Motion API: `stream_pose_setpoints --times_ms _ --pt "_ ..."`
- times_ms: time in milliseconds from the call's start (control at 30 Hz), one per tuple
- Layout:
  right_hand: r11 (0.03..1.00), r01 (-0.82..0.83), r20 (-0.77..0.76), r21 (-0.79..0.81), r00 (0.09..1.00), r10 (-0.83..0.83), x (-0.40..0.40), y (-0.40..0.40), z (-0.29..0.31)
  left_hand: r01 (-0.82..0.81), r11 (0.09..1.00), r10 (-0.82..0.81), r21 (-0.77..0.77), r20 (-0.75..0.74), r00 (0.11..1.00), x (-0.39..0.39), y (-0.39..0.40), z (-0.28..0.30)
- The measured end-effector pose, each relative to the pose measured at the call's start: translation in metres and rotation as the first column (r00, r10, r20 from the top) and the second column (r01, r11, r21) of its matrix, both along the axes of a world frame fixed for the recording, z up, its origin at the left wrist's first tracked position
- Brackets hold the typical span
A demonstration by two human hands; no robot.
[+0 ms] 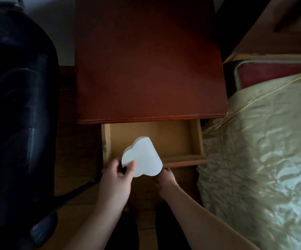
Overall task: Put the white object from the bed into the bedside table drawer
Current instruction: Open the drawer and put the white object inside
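Observation:
A white heart-shaped box is held over the front left part of the open drawer of the reddish-brown bedside table. My left hand grips the box's left lobe, thumb on top. My right hand supports the box from below at its right lower edge; its fingers are mostly hidden under the box. The drawer's pale wooden inside holds nothing that I can see.
A bed with a shiny cream quilted cover lies right of the table, its wooden headboard behind. A black leather chair stands on the left. Wooden floor shows below.

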State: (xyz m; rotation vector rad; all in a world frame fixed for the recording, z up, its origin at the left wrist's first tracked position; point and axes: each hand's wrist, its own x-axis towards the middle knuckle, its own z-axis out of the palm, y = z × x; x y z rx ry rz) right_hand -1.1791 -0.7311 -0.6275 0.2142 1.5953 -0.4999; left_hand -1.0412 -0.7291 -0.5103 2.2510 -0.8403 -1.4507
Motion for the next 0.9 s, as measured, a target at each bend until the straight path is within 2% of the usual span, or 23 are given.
stream_pose_setpoints --times_ms 133,233,400,567,667,800,900 --pt "0.998 0.012 0.084 -0.057 0.996 -0.007 -0.007 0.011 0.000 0.141 0.989 -0.137 -0.033 0.097 0.986 -0.022 -0.019 -0.024" --pt "0.994 -0.017 0.127 -0.110 0.991 0.031 -0.010 0.012 0.002 0.176 0.983 -0.172 -0.044 0.090 0.981 -0.041 -0.038 -0.047" --pt "0.989 -0.025 0.174 -0.147 0.983 0.051 -0.020 0.019 0.001 0.138 0.990 -0.137 -0.028 0.049 0.989 -0.065 -0.079 -0.086" --pt "0.980 -0.031 0.158 -0.194 0.986 0.062 -0.026 0.026 -0.001 0.334 0.942 -0.336 0.036 0.114 0.935 -0.089 -0.100 -0.116" --pt "0.974 -0.016 0.179 -0.228 0.982 0.059 -0.030 0.029 -0.003 0.417 0.904 -0.424 0.094 0.074 0.903 -0.107 -0.103 -0.132" --pt "0.973 0.017 0.217 -0.232 0.976 0.034 -0.036 0.029 -0.006 0.447 0.889 -0.451 0.099 0.025 0.892 -0.123 -0.111 -0.143" --pt "0.980 0.015 0.216 -0.199 0.976 0.029 -0.043 0.020 -0.010 0.452 0.885 -0.460 0.115 0.066 0.885 -0.127 -0.118 -0.147"
